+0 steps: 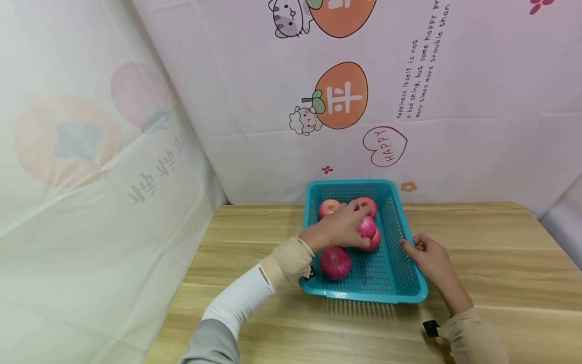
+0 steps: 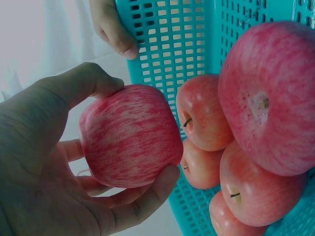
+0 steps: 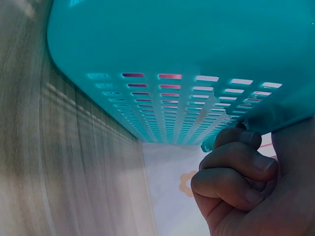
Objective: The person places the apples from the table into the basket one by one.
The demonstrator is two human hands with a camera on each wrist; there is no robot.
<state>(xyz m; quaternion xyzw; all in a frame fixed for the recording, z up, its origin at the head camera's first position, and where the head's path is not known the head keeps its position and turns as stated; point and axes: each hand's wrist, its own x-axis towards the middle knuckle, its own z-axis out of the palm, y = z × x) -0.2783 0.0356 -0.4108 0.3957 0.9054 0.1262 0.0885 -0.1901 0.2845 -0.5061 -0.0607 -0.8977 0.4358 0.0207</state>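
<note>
My left hand (image 1: 341, 226) grips a red striped apple (image 2: 130, 135), thumb on one side and fingertips curled round the other. That apple (image 1: 366, 227) is above the teal plastic basket (image 1: 364, 294), overlapping another apple (image 1: 375, 239) in the head view. A large dark red apple (image 1: 335, 263) lies at the basket's near left, under my left wrist. Paler apples (image 1: 329, 208) sit toward the far end, partly hidden by the hand. My right hand (image 1: 431, 260) holds the basket's right rim, thumb over the top; its other fingers (image 3: 236, 160) curl outside the perforated wall.
The basket stands on a wood-grain table (image 1: 491, 263), its far end near a printed white cloth backdrop (image 1: 254, 167). Another pale cloth (image 1: 91, 227) hangs along the left. A small black object (image 1: 430, 328) is at the right wrist.
</note>
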